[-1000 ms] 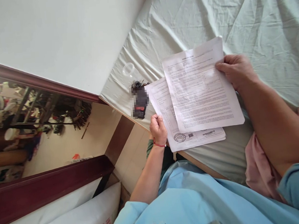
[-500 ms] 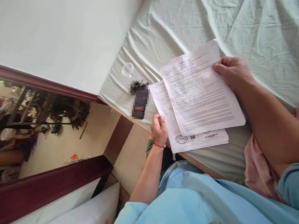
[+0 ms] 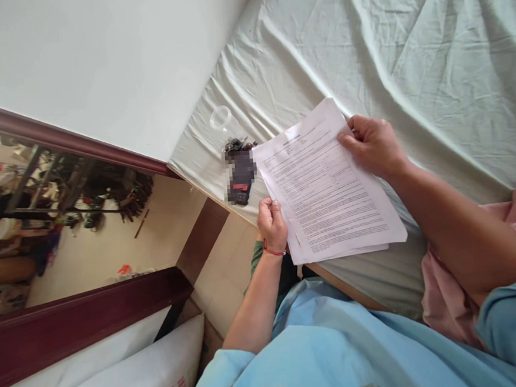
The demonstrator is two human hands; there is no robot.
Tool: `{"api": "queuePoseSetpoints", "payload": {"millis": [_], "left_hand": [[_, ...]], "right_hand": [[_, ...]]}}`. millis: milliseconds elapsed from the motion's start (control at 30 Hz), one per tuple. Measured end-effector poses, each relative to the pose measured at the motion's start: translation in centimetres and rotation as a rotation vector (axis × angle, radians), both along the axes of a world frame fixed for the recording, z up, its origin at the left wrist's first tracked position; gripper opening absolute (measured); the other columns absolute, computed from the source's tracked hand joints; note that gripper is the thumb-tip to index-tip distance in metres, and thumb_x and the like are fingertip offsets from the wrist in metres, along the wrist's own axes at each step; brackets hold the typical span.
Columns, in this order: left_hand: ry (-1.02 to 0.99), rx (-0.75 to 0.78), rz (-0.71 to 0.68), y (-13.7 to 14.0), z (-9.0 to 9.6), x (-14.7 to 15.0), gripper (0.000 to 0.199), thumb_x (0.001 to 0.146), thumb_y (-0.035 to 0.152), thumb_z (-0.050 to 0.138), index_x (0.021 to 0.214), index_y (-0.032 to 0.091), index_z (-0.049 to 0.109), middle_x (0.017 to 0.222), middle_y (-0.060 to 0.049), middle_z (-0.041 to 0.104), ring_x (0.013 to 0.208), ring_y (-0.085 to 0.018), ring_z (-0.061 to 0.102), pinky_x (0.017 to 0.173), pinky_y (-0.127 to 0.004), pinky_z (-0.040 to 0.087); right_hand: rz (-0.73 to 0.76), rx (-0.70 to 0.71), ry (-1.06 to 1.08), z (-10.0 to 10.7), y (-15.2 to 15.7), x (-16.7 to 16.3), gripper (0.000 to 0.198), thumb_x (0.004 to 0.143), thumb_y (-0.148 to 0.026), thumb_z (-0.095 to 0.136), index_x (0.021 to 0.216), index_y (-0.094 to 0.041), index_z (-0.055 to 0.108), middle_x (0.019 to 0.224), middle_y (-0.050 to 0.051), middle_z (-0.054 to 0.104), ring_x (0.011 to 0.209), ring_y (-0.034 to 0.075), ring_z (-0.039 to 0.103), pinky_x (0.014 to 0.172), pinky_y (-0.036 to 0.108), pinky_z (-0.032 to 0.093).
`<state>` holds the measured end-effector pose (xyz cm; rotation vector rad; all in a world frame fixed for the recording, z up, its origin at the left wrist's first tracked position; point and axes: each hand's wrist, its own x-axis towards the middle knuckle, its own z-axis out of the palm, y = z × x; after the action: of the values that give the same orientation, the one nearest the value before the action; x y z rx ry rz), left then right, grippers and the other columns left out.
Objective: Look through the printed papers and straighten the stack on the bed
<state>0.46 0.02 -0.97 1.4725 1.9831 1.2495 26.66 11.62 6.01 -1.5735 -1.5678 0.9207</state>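
Printed sheets [image 3: 329, 194] lying as a loose stack on the pale green bed sheet [image 3: 429, 57], close to the near wooden edge of the bed [image 3: 334, 276], lower corner overhanging that edge slightly. Long axis running diagonally, from the upper corner beside the right hand down toward the bed edge; top of the print pointing up and away toward the wall [image 3: 98, 63]. Wide wrinkled room beyond and to the right of the stack; tighter on the left, with a dark key bundle [image 3: 240, 174] just beside the paper edge and a clear ring-like lid [image 3: 219, 117] further up. Left hand [image 3: 272, 223], red cord at the wrist, curled shut, pinching the lower left edge of the stack. Right hand [image 3: 372, 144], fingers bent, closed on the upper right corner of the top sheet. Pink cloth [image 3: 440, 275] under the right forearm
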Motion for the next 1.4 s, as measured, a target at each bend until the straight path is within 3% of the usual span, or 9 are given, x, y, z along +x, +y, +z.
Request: {"api": "queuePoseSetpoints", "payload": {"millis": [167, 400, 800, 1000, 1167, 1333, 1400], "left_hand": [[-0.015, -0.005, -0.001, 0.0, 0.1, 0.1, 0.042, 0.101, 0.061, 0.049, 0.1, 0.021, 0.061, 0.091, -0.007, 0.073, 0.086, -0.022, 0.069, 0.079, -0.035, 0.052], [0.001, -0.025, 0.01, 0.0, 0.1, 0.0, 0.041, 0.102, 0.061, 0.048, 0.101, 0.022, 0.061, 0.089, -0.006, 0.073, 0.084, -0.022, 0.068, 0.077, -0.034, 0.051], [-0.003, -0.016, 0.003, 0.0, 0.1, 0.1, 0.043, 0.101, 0.063, 0.048, 0.1, 0.022, 0.061, 0.088, -0.006, 0.073, 0.082, -0.022, 0.068, 0.076, -0.034, 0.051], [0.061, -0.007, 0.001, 0.1, 0.1, 0.1, 0.042, 0.102, 0.063, 0.047, 0.098, 0.022, 0.059, 0.085, -0.005, 0.071, 0.078, -0.021, 0.065, 0.073, -0.033, 0.049], [0.059, -0.009, -0.005, 0.1, -0.1, 0.1, 0.045, 0.099, 0.067, 0.05, 0.097, 0.023, 0.059, 0.084, -0.005, 0.069, 0.076, -0.02, 0.064, 0.072, -0.032, 0.048], [0.051, -0.01, -0.013, 0.2, -0.1, 0.1, 0.046, 0.099, 0.068, 0.049, 0.098, 0.023, 0.059, 0.086, -0.005, 0.07, 0.078, -0.021, 0.065, 0.073, -0.033, 0.049], [0.046, -0.005, -0.018, 0.2, -0.1, 0.1, 0.046, 0.1, 0.067, 0.049, 0.098, 0.023, 0.059, 0.086, -0.005, 0.07, 0.079, -0.021, 0.065, 0.073, -0.033, 0.049]], "right_hand": [[-0.038, -0.007, 0.024, 0.1, -0.4, -0.7, 0.027, 0.088, -0.03, 0.065, 0.07, -0.025, 0.046, 0.068, 0.001, 0.044, 0.071, 0.019, 0.045, 0.069, 0.037, 0.041], [-0.102, -0.016, 0.052, -0.6, -0.3, -1.0, 0.018, 0.087, -0.033, 0.063, 0.074, -0.026, 0.053, 0.067, 0.002, 0.046, 0.069, 0.02, 0.046, 0.064, 0.036, 0.041], [-0.118, -0.046, 0.052, -0.6, -0.6, -1.9, 0.02, 0.083, -0.025, 0.059, 0.069, -0.026, 0.045, 0.068, 0.002, 0.051, 0.067, 0.019, 0.045, 0.062, 0.035, 0.036], [-0.013, -0.13, -0.043, 0.0, 0.0, -0.5, 0.031, 0.082, -0.021, 0.063, 0.062, -0.025, 0.04, 0.061, 0.0, 0.045, 0.06, 0.016, 0.043, 0.056, 0.034, 0.032], [0.128, -0.273, -0.074, -0.9, 1.5, 2.2, 0.025, 0.078, -0.019, 0.074, 0.063, -0.024, 0.055, 0.061, 0.0, 0.057, 0.06, 0.018, 0.054, 0.06, 0.036, 0.043], [-0.02, -0.21, -0.099, -2.2, 2.4, 2.9, 0.012, 0.079, -0.023, 0.079, 0.082, -0.025, 0.068, 0.077, 0.002, 0.067, 0.069, 0.02, 0.059, 0.064, 0.036, 0.045], [-0.018, -0.248, -0.03, -2.5, 2.4, 2.7, 0.012, 0.082, -0.028, 0.08, 0.086, -0.025, 0.069, 0.077, 0.002, 0.066, 0.065, 0.018, 0.057, 0.061, 0.035, 0.044]]}}
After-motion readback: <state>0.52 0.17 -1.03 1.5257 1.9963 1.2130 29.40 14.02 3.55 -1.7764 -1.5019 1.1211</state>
